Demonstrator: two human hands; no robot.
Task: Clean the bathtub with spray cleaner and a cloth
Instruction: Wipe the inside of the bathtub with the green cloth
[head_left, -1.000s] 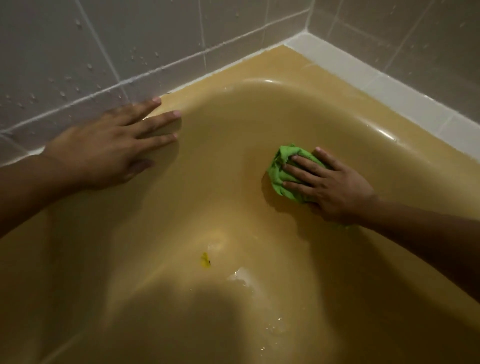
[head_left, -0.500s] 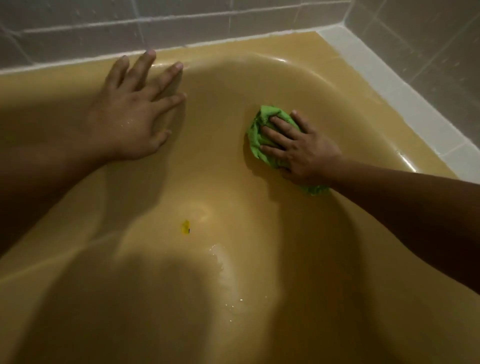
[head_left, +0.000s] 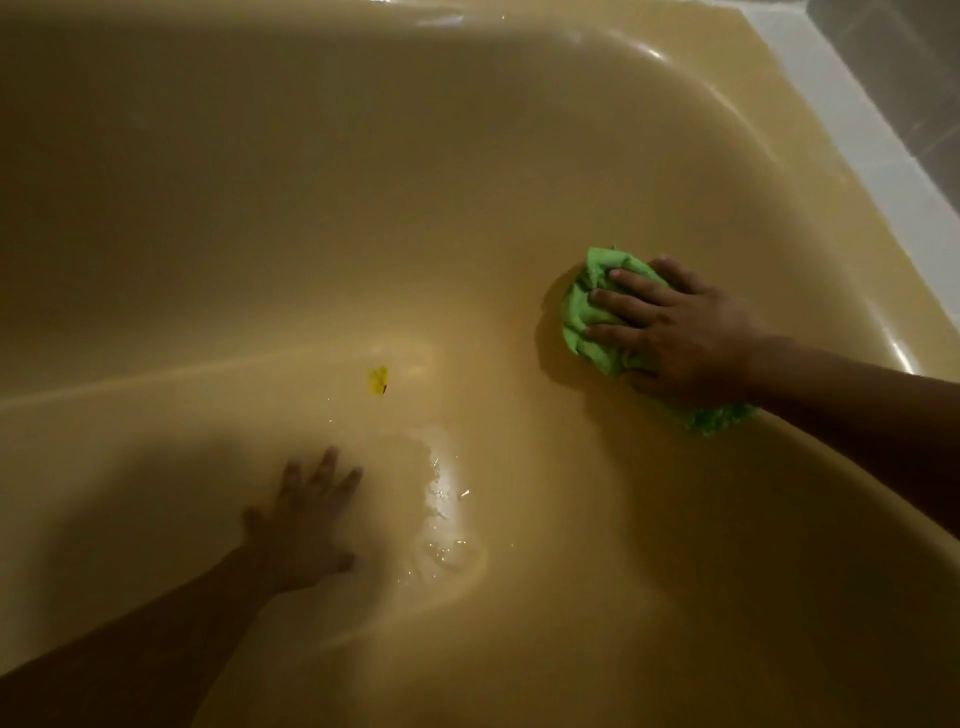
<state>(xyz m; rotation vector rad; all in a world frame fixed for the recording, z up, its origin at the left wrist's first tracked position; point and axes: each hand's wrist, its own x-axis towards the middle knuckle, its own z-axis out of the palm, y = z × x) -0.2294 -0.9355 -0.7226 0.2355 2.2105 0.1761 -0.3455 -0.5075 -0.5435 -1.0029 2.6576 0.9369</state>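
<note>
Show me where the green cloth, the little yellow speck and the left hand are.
green cloth (head_left: 576, 312): head view, bunched left edge
yellow speck (head_left: 378, 381): head view, its middle
left hand (head_left: 306, 525): head view, back of the hand

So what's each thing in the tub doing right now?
Green cloth, bunched up, pressed against the tub's sloping side.
Right hand, fingers flat on the cloth, pressing it.
Left hand, spread on the tub floor, holding nothing.
Bathtub, wet, with a shiny puddle on the floor.
Yellow speck, lying on the floor, touched by neither hand.
</note>
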